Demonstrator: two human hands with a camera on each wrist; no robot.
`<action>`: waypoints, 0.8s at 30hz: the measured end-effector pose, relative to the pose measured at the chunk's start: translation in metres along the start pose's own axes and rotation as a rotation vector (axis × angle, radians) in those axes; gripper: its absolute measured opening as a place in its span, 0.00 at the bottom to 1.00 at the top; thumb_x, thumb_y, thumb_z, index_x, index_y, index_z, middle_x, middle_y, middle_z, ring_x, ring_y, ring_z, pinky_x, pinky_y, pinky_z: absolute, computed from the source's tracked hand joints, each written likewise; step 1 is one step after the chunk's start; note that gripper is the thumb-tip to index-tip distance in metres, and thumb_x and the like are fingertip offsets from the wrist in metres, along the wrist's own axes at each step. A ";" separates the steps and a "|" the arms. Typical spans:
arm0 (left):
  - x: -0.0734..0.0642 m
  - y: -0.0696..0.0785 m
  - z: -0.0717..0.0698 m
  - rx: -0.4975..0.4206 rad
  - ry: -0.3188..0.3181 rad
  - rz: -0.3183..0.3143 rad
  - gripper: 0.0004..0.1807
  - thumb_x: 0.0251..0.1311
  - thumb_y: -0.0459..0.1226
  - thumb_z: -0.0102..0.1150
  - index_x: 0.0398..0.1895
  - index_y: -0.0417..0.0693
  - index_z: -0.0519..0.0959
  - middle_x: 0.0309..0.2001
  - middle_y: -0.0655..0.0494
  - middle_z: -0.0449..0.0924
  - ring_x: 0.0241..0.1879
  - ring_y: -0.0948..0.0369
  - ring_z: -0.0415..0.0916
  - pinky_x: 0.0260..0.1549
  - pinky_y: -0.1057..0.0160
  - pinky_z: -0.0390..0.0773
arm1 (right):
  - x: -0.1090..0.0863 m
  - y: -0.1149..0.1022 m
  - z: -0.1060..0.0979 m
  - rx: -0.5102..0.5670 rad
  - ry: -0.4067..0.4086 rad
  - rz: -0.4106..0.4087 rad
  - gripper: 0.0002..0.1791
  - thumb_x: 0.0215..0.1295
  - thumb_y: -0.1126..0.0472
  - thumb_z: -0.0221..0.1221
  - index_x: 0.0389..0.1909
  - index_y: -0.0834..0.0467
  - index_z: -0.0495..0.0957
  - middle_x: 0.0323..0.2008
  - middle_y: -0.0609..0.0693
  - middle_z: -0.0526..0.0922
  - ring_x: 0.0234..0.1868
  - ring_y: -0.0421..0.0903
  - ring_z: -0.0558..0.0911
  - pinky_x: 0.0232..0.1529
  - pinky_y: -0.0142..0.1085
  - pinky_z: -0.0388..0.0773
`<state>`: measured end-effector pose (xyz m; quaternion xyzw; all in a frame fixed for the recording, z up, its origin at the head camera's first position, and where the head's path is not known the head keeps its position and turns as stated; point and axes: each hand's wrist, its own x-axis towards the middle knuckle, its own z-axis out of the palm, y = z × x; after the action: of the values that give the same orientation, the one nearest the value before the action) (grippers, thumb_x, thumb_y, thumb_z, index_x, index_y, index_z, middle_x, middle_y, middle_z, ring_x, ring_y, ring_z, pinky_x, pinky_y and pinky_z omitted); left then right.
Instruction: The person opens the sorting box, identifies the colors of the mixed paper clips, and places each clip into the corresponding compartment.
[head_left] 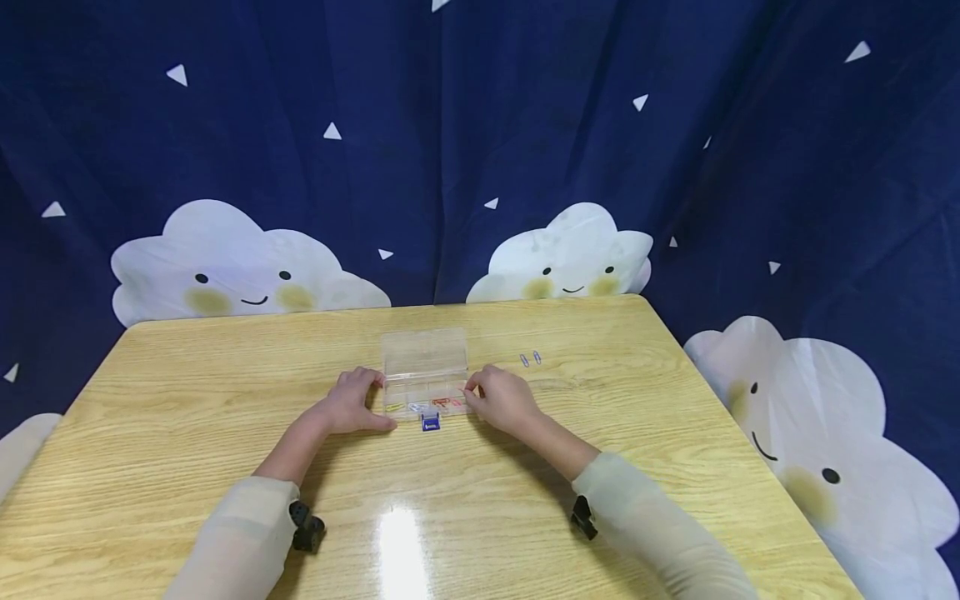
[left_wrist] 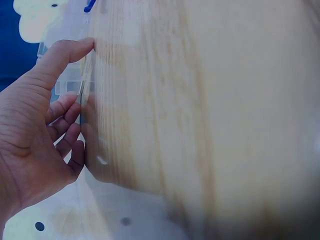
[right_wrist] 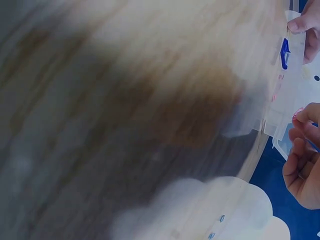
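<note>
A clear plastic compartment box (head_left: 408,390) lies on the table, its transparent lid (head_left: 423,352) raised at the back. In its front compartments are yellow paper clips (head_left: 393,407), white paper clips (head_left: 417,407) and red paper clips (head_left: 441,402). A blue latch (head_left: 430,422) sticks out at the front. My left hand (head_left: 351,403) holds the box's left end, thumb at the front corner and fingers toward the back. At the right end, my right hand (head_left: 504,402) pinches a pinkish-red paper clip (right_wrist: 298,114) between thumb and forefinger, just over the box.
Two blue paper clips (head_left: 530,359) lie on the wooden table (head_left: 600,400), right of the box and beyond my right hand. A dark blue curtain (head_left: 420,150) with white clouds hangs behind the table's back edge and along its right side.
</note>
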<state>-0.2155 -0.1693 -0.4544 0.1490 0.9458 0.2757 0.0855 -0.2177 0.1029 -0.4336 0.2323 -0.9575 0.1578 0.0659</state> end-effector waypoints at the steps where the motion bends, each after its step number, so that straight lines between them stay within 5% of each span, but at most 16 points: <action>1: 0.000 0.000 0.000 0.000 0.000 0.000 0.38 0.38 0.50 0.73 0.51 0.40 0.68 0.54 0.41 0.68 0.52 0.45 0.61 0.53 0.45 0.65 | 0.000 0.000 0.001 0.000 -0.003 0.001 0.08 0.60 0.55 0.58 0.29 0.52 0.84 0.20 0.42 0.71 0.19 0.35 0.66 0.18 0.28 0.61; 24: -0.003 0.003 -0.002 -0.016 -0.001 -0.001 0.39 0.38 0.52 0.72 0.51 0.40 0.68 0.53 0.41 0.68 0.51 0.46 0.61 0.52 0.44 0.65 | -0.001 0.007 0.002 0.004 0.014 0.009 0.07 0.59 0.56 0.59 0.30 0.52 0.84 0.21 0.43 0.72 0.19 0.36 0.67 0.18 0.28 0.62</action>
<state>-0.2124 -0.1686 -0.4508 0.1478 0.9436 0.2831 0.0872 -0.2203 0.1083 -0.4376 0.2270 -0.9577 0.1617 0.0715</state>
